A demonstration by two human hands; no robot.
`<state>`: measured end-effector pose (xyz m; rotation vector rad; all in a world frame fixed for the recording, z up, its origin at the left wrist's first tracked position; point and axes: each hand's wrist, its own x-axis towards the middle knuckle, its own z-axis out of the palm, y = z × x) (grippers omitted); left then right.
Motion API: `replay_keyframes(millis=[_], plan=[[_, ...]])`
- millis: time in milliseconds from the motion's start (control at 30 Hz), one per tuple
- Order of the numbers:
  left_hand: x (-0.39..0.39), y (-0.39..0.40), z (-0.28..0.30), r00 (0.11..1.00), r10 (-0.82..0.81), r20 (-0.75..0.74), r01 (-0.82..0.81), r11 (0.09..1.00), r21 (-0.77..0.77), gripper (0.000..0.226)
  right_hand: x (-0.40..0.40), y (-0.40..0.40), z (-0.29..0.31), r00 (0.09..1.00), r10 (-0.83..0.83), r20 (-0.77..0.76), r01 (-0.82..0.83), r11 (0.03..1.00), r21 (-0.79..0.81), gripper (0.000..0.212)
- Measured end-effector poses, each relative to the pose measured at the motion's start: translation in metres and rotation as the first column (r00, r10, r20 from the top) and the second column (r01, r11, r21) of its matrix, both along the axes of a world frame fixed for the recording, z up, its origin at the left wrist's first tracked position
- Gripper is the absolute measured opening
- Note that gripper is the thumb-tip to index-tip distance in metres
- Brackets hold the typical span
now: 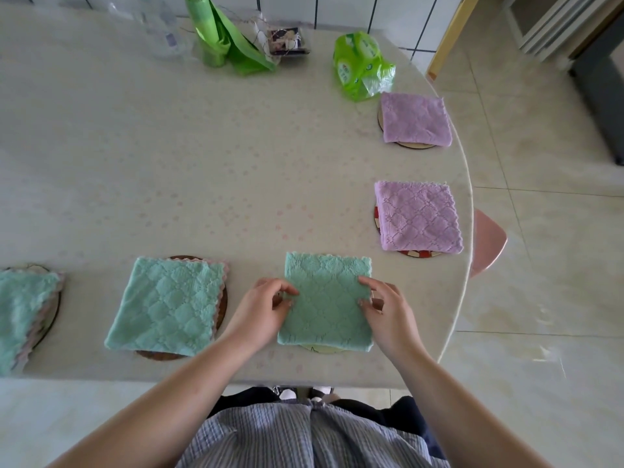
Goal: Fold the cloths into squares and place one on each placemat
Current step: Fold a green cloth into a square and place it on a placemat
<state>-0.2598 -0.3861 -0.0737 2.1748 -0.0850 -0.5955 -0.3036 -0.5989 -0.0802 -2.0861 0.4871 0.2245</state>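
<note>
A folded green cloth point(326, 312) lies square in front of me over a pale placemat point(320, 349) whose rim shows at its near edge. My left hand point(261, 310) pinches the cloth's left edge and my right hand point(388, 312) pinches its right edge. To the left, another folded green cloth point(165, 305) covers a brown round placemat point(221, 305). A third green cloth point(20, 315) sits on a dark placemat point(55, 312) at the far left. Two folded purple cloths point(417, 217) point(415, 118) rest on placemats point(418, 254) point(413, 145) along the right edge.
At the back of the table stand a green plastic bag roll point(219, 35), a clear bottle point(158, 28), a small dark box point(287, 42) and a green tissue pack point(361, 65). The table's curved right edge point(467, 231) borders tiled floor, with a pink stool point(486, 244) beside it.
</note>
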Motion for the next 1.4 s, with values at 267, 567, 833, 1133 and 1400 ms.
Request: replay_keyframes(millis=[267,567,833,1133,1400], plan=[[-0.008,-0.001,0.005,0.994,-0.042,0.100,0.030,0.992,0.119,0.016,-0.003,-0.003,0.000,0.998,0.059,0.036,-0.055,0.993,-0.102,0.038],[-0.031,-0.015,-0.021,0.727,-0.644,0.238,0.361,0.653,0.665,0.068,-0.021,0.019,-0.013,0.833,0.540,-0.119,-0.480,0.598,-0.642,0.061],[-0.026,-0.012,-0.017,0.726,-0.681,0.089,0.477,0.593,0.649,0.077,-0.020,0.008,-0.020,0.792,0.571,-0.216,-0.546,0.507,-0.667,0.065],[-0.011,0.092,0.029,0.927,0.153,0.342,-0.196,0.976,0.094,0.027,0.015,0.084,0.038,0.880,0.440,0.179,-0.409,0.894,-0.184,0.033],[0.030,0.224,0.005,0.935,0.327,0.135,-0.346,0.926,0.155,0.032,0.048,0.184,0.018,0.941,0.336,-0.044,-0.336,0.942,0.013,0.044]])
